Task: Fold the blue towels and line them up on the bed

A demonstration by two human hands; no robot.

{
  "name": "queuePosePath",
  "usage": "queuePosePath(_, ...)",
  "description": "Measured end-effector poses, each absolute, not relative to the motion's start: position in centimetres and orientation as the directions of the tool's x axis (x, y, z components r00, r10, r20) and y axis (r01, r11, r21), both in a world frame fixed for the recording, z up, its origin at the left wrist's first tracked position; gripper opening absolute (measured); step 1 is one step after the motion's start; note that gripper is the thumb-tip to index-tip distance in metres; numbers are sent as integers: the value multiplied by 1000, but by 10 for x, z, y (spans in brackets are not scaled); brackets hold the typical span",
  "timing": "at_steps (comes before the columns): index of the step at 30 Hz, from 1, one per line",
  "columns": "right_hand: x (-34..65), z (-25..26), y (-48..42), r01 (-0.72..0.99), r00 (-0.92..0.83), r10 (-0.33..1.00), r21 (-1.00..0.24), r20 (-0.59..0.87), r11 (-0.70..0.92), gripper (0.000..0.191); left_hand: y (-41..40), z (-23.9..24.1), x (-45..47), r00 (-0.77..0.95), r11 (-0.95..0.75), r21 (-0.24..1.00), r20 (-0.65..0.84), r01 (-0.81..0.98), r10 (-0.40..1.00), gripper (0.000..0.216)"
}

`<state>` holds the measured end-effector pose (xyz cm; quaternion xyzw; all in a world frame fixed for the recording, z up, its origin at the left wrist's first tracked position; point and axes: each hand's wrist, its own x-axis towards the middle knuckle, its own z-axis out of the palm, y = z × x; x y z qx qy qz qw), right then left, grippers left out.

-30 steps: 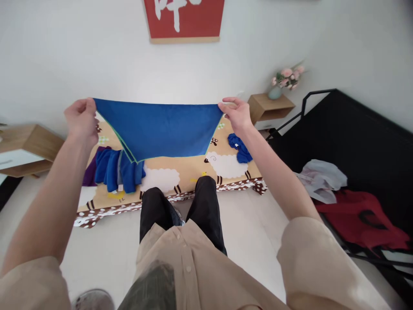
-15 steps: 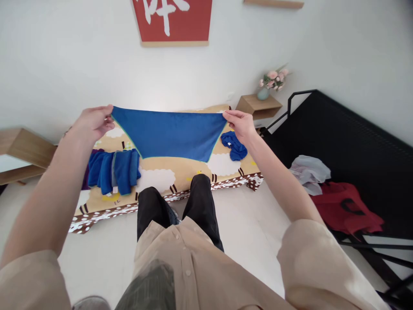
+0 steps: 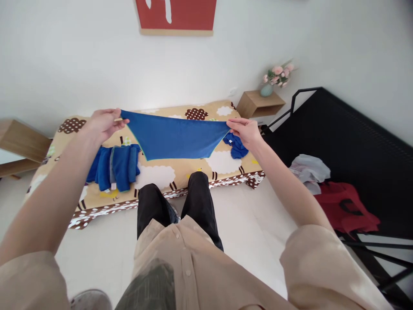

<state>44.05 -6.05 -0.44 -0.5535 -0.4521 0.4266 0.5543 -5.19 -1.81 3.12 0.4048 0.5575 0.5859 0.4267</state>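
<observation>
A blue towel [image 3: 177,138] with a green-edged border hangs stretched between my hands, above the sheep-patterned bed cover [image 3: 158,175]. My left hand [image 3: 105,124] pinches its upper left corner. The upper right corner is gripped between the thumb and fingers of my right hand [image 3: 245,131]. Several folded blue towels [image 3: 118,167] lie in a row on the bed below my left hand. Under my right hand, partly covered by it, lies a crumpled blue cloth [image 3: 238,148].
Wooden bedside cubes stand left [image 3: 22,142] and right [image 3: 260,103], the right one bearing a flower vase [image 3: 266,90]. A black-framed rack or chair [image 3: 351,159] at right holds a red bag [image 3: 348,206] and a clear plastic bag [image 3: 309,170]. A red hanging [image 3: 177,17] is on the wall.
Both hands have shifted slightly right and down in view with the towel, the left hand more so, and the towel's top edge looks shorter. The camera view has tilted down a little.
</observation>
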Motion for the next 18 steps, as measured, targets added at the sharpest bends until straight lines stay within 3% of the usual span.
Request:
queuePosePath(3, 439, -7, -67, -41, 214, 975, -998, -63, -55, 40, -31, 34, -39, -360, 180, 983, -181, -34, 915, 5)
queuePosePath(11, 437, -39, -52, -101, 218, 948, -971, -233, -216, 33, -13, -9, -40, -346, 327, 945, -313, -20, 885, 11)
queuePosePath(18, 424, -105, 23, -27, 238, 935, -964, -262, -264, 30, 64, -79, -50, -343, 365, 929, -365, -64, 866, 7)
